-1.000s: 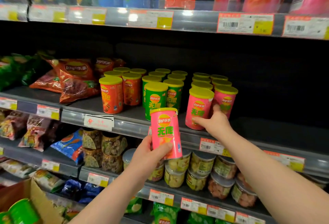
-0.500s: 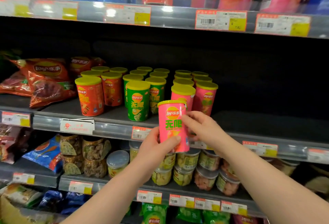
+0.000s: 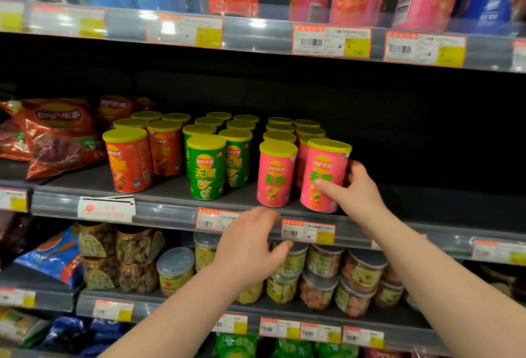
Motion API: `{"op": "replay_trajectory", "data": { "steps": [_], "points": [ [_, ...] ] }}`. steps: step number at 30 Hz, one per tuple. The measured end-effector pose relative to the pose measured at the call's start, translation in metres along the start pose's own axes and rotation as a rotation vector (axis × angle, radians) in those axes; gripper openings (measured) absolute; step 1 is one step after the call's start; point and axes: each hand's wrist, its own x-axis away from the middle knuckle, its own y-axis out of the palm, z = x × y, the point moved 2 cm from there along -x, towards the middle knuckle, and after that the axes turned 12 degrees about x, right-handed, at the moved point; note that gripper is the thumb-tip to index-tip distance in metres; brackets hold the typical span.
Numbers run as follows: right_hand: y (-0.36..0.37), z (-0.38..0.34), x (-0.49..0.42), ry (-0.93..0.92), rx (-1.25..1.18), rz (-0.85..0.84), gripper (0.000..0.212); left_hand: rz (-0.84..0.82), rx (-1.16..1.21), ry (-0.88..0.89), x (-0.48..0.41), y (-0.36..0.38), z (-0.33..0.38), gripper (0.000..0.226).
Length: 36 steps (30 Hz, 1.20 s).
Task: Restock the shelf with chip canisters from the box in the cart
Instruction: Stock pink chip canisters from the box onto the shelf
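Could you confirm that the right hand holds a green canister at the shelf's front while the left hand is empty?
Not quite: the head view shows that the canister held by the right hand is pink, not green. The left hand is indeed empty.

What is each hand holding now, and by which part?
Right hand grips the front-right pink canister at mid-body, thumb on the label, fingers round its right side, as it stands on the shelf. Left hand holds nothing.
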Motion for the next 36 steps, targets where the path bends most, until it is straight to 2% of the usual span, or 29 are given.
{"op": "replay_trajectory", "data": {
  "steps": [2,6,19,24,27,30,33,36],
  "points": [
    [0.004,0.009,-0.008,0.015,0.049,0.003,0.069,0.018,-0.145,0.099,0.000,0.004,-0.005,0.049],
    [0.012,0.019,-0.017,0.029,0.112,-0.002,0.073,0.064,-0.251,0.178,0.000,0.010,-0.012,0.044],
    [0.016,0.021,-0.024,0.022,0.156,-0.071,0.063,-0.028,-0.367,0.092,-0.003,0.011,-0.017,0.050],
    [0.014,0.025,-0.021,0.001,0.311,-0.024,0.072,-0.053,-0.382,0.081,0.000,0.013,-0.013,0.050],
    [0.008,0.021,-0.007,-0.088,0.450,0.054,0.073,-0.033,-0.386,0.088,0.005,0.015,-0.013,0.048],
    [0.007,0.014,0.014,-0.288,0.636,0.054,0.053,-0.050,-0.413,0.073,0.013,0.020,-0.014,0.048],
    [0.017,0.015,0.038,-0.468,0.799,-0.093,0.042,-0.097,-0.425,0.043,0.023,0.026,-0.012,0.048],
    [0.033,0.027,0.057,-0.556,0.908,-0.274,0.036,-0.116,-0.412,-0.005,0.031,0.031,-0.011,0.048]
  ]
}}
